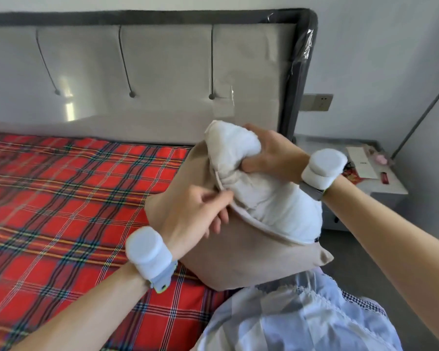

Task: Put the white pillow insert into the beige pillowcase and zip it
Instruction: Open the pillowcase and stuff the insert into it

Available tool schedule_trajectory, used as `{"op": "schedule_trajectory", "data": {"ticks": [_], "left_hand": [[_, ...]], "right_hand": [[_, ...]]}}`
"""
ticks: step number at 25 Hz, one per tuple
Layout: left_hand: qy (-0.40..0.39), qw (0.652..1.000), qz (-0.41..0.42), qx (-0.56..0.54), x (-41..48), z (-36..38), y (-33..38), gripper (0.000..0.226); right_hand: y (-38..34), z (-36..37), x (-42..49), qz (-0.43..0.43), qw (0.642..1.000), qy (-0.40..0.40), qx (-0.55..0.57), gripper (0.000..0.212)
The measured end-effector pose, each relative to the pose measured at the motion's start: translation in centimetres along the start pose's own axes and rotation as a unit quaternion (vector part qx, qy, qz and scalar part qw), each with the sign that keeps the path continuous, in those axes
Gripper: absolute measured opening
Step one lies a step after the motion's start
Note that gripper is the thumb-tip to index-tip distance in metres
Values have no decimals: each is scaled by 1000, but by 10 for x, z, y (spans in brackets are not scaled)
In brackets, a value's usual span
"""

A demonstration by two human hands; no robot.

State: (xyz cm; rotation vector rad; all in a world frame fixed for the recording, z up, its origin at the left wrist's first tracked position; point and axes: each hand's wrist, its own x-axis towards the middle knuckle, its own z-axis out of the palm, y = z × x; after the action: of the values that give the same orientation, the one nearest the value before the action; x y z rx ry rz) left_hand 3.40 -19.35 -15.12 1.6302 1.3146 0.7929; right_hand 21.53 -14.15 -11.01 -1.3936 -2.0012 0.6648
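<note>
**Items in view, by count**

One beige pillowcase (238, 249). One white pillow insert (276, 198). Two hands: left hand (200, 211), right hand (271, 153). Two white wrist units: left wrist unit (148, 247), right wrist unit (323, 168). One plaid-covered bed (61, 193). One padded headboard (162, 67) with four tufting buttons (131, 95). One bedside surface (390, 190). One white card (361, 162). One wall socket plate (317, 102). Small red items on the surface: too blurred to count.

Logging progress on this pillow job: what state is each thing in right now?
Pillow insert: partly inside, top bulging out of the opening.
Pillowcase: unzipped, mouth open.
Left hand: pinches the pillowcase edge.
Right hand: grips the insert's top.
</note>
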Motion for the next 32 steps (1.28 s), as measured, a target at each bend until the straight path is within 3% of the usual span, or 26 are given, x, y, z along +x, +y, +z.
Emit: {"op": "schedule_trajectory", "data": {"ticks": [2,4,7,10,12,14,15,17,19,21,24,27,32], "left_hand": [[86,995,50,-10,12,-22,2,31],[127,986,97,46,30,-34,5,18],[85,966,166,178,49,-33,13,36],[52,951,191,235,66,-32,16,36],[15,955,163,247,74,-34,14,33],[1,945,165,281,77,-31,12,31],[17,938,182,296,77,-30,11,29],[69,934,205,286,80,-34,7,18],[86,948,195,237,85,-46,1,4],[63,952,187,236,86,-54,-1,12],[15,928,180,326,81,-46,10,4],[-27,915,133,381,77,-34,25,21],[-96,864,72,489,83,-30,39,22]], "right_hand": [[-2,-13,-7,45,998,-7,-44,51],[-8,-17,-11,64,994,-51,-78,59],[-26,-20,-9,30,980,-88,-177,80],[-41,-29,-6,52,983,-167,-51,74],[-44,-21,-2,93,986,-132,-31,64],[-40,-5,2,108,982,-53,-142,58],[-36,2,2,93,985,-28,-142,51],[-17,11,-3,41,999,-8,30,37],[6,17,-16,-6,977,2,213,32],[20,26,-27,-37,962,-6,270,31],[21,39,-30,-62,957,-14,283,27],[16,42,-30,-52,954,26,294,23],[12,49,-37,-49,974,52,214,23]]}}
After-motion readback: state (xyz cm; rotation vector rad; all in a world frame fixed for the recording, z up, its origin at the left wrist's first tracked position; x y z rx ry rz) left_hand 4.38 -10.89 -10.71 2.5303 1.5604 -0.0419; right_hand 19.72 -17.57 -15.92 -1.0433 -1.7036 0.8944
